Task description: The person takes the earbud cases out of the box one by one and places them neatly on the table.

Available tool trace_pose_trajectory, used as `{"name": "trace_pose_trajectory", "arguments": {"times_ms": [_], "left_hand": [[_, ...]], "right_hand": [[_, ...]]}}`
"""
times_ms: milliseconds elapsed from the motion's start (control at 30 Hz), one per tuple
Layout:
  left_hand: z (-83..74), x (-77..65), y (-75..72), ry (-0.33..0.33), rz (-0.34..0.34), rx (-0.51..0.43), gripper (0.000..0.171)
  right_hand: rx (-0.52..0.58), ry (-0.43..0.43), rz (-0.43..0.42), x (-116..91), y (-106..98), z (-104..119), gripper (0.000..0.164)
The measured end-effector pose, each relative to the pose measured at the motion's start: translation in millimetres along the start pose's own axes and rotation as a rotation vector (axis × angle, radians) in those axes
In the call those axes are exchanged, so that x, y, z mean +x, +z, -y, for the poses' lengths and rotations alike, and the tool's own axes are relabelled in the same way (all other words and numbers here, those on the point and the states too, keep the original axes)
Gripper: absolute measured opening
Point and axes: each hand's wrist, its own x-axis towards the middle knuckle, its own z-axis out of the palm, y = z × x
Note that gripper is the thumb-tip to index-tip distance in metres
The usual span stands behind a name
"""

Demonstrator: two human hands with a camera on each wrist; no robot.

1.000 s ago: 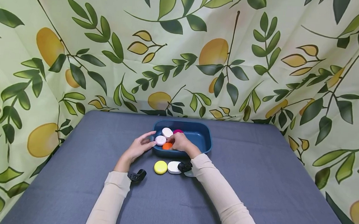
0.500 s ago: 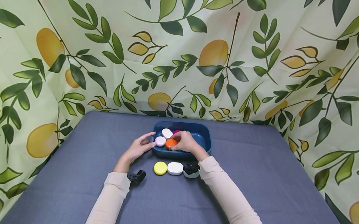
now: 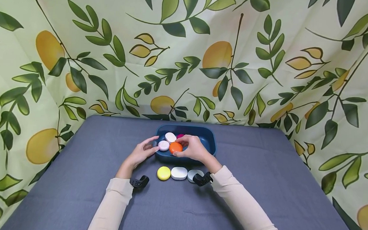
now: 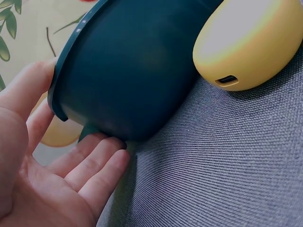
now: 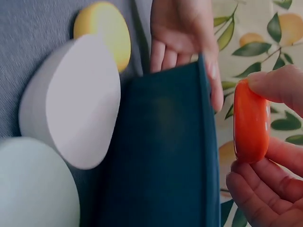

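Note:
An orange round glossy case [image 3: 176,148], like an earbud case, is pinched by my right hand [image 3: 193,147] between thumb and fingertips, just above the dark blue bin [image 3: 206,131]. In the right wrist view the orange case [image 5: 252,124] is held on edge, beyond the bin's rim. At the bin's left end, my left hand [image 3: 141,154] holds the rim, and in the left wrist view its lower fingers [image 4: 97,163] rest by the outer wall. Inside lie a pale pink round case [image 3: 163,145], a white case [image 3: 170,137] and a partly hidden magenta item [image 3: 180,136].
Before the bin, a yellow round case [image 3: 164,173], a white oblong case [image 3: 179,173] and a pale grey-green case [image 3: 194,175] form a row. A port slot shows on the yellow case in the left wrist view. Behind the grey cloth-covered table [image 3: 79,193] hangs a leaf-print curtain [image 3: 186,86].
My right hand has lifted the orange case from among the others inside the bin and shifted slightly right and nearer. The left hand has stayed at the bin's left end.

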Motion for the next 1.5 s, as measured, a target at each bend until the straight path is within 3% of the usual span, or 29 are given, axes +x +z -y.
{"name": "trace_pose_trajectory", "arguments": {"times_ms": [433, 900, 1233, 1500], "left_hand": [[3.0, 2.6, -1.6, -0.023, 0.019, -0.029, 0.057], [1.3, 1.7, -1.8, -0.031, 0.022, -0.009, 0.057], [-1.7, 2.3, -2.6, -0.031, 0.013, -0.003, 0.056], [-1.0, 0.4, -2.0, -0.038, 0.018, 0.012, 0.057]], "right_hand": [[-0.001, -0.108, 0.018, -34.3, 7.0, 18.3, 0.041], [0.016, -0.130, 0.118, -61.6, 28.4, 20.7, 0.040], [0.008, -0.152, 0.225, -67.2, 46.1, 25.1, 0.039], [-0.098, -0.162, 0.256, -67.4, 61.4, 29.3, 0.039]]}}
